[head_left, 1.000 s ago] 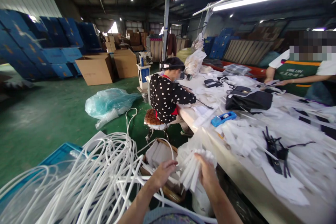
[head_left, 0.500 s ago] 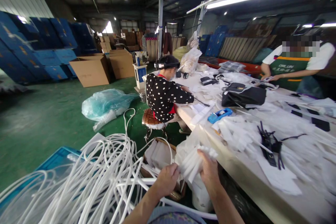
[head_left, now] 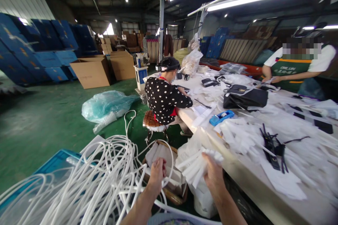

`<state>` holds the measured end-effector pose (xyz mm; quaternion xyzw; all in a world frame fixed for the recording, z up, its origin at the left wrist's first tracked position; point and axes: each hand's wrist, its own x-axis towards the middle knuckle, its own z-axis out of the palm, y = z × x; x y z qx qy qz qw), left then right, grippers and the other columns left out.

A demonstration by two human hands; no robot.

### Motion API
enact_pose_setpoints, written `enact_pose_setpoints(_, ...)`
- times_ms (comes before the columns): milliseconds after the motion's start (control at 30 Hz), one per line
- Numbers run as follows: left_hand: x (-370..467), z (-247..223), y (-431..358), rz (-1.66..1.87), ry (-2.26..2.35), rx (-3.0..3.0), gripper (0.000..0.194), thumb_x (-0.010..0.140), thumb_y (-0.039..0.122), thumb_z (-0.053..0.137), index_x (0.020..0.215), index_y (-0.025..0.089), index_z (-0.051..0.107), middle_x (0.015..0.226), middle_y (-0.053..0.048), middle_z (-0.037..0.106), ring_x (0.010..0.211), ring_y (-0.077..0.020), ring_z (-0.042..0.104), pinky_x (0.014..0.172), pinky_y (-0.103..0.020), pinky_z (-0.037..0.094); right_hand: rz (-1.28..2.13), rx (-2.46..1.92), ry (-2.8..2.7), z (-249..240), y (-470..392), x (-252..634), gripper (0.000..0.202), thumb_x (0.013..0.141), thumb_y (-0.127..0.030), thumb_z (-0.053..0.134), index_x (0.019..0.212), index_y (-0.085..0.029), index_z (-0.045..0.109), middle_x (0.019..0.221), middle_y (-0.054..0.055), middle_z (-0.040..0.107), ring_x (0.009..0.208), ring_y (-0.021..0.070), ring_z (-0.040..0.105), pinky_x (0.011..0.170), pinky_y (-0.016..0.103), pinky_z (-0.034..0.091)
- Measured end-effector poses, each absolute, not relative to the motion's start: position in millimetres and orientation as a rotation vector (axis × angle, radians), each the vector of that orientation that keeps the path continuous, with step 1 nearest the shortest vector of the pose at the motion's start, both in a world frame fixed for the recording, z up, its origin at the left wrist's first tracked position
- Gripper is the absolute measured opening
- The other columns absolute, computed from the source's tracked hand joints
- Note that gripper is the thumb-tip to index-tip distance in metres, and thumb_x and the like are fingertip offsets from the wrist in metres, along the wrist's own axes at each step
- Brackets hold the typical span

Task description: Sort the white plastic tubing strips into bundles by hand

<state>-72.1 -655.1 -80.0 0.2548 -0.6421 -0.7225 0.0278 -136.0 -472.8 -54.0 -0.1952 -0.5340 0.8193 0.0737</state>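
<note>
Head view: my right hand (head_left: 213, 172) grips a fanned bundle of white strips (head_left: 193, 167) above a white bag (head_left: 204, 202); my left hand (head_left: 157, 171), curled, is over a brown container (head_left: 176, 199), and I cannot tell whether it pinches anything.

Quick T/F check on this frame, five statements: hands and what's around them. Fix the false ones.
1. The right hand grips a bundle of white strips. True.
2. The left hand grips the same bundle of white strips. False: the left hand is apart from it.
3. The black bag lies on the green floor. False: the black bag is on the table.
4. The person in the polka-dot top sits on a stool. True.
5. The pile of looped cord is black. False: the pile of looped cord is white.
</note>
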Motion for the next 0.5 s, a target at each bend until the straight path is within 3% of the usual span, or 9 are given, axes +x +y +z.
enact_pose_setpoints(100, -68, -67, -659, -2.179, -2.164, 0.543, 0.045, 0.083, 0.062, 0.054, 0.092, 0.019, 0.066, 0.082, -0.006, 0.066, 0.067, -0.0177, 0.056, 0.063, -0.031, 0.043, 2.436, -0.556, -1.705, -53, -478, -130, 0.037, 0.054, -0.036, 0.085, 0.083, -0.023, 0.067, 0.081, 0.0, 0.073, 0.074, 0.0238, 0.068, 0.068, 0.037, 0.056)
enact_pose_setpoints(167, -68, -59, -658, -2.089, -2.391, 0.371, 0.041, 0.077, 0.054, 0.064, 0.097, 0.02, 0.073, 0.093, -0.008, 0.073, 0.085, -0.0231, 0.064, 0.077, -0.033, 0.047, 2.427, -0.532, -1.79, -54, -483, -124, 0.035, 0.055, -0.037, 0.084, 0.083, -0.023, 0.068, 0.078, 0.002, 0.073, 0.073, 0.0258, 0.068, 0.067, 0.038, 0.056)
enact_pose_setpoints(333, -70, -58, -655, -1.921, -2.763, 0.235, 0.028, 0.082, 0.041, 0.052, 0.078, 0.021, 0.071, 0.07, -0.002, 0.068, 0.074, -0.0207, 0.065, 0.074, -0.031, 0.044, 2.334, -0.43, -2.054, -71, -489, -113, 0.026, 0.062, -0.044, 0.079, 0.075, -0.023, 0.069, 0.072, 0.005, 0.071, 0.072, 0.0273, 0.066, 0.063, 0.037, 0.054)
enact_pose_setpoints(500, -74, -83, -681, -1.916, -2.822, 0.301, 0.028, 0.081, 0.044, 0.05, 0.073, 0.021, 0.065, 0.065, 0.0, 0.063, 0.069, -0.02, 0.061, 0.071, -0.031, 0.042, 2.254, -0.522, -2.13, -105, -480, -111, 0.032, 0.057, -0.045, 0.079, 0.076, -0.021, 0.07, 0.071, 0.004, 0.073, 0.071, 0.0266, 0.067, 0.069, 0.037, 0.053)
